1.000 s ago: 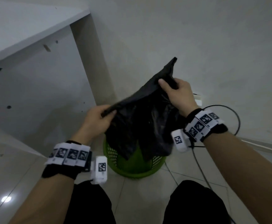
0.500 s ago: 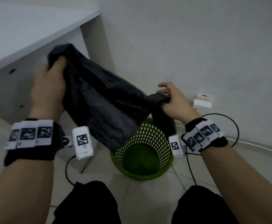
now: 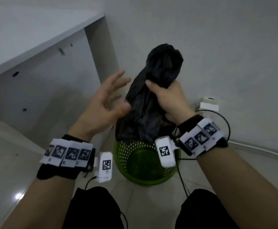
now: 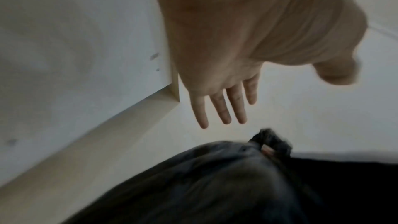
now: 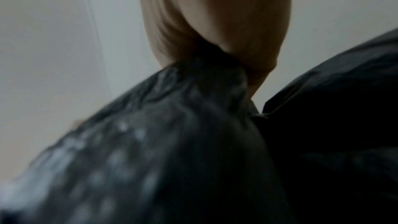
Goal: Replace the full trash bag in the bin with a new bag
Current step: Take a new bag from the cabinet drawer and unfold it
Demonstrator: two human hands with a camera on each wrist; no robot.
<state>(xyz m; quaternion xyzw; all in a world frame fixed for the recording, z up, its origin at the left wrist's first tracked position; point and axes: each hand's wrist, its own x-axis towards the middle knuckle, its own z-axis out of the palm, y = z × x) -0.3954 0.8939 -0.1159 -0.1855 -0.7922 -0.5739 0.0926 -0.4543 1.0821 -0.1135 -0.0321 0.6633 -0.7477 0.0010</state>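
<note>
Gripping one black bag (image 3: 144, 113), right hand (image 3: 169, 100), one green bin (image 3: 135, 167)

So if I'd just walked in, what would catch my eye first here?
Probably the black trash bag, bunched up and gripped in the right hand, hanging just above the green perforated bin on the tiled floor. Next, the left hand beside it, fingers spread and holding nothing. Both wrists wear bands with black-and-white square markers.

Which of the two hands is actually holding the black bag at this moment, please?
The right hand, fist clenched around the black bag; the left hand is spread open beside it.
</note>
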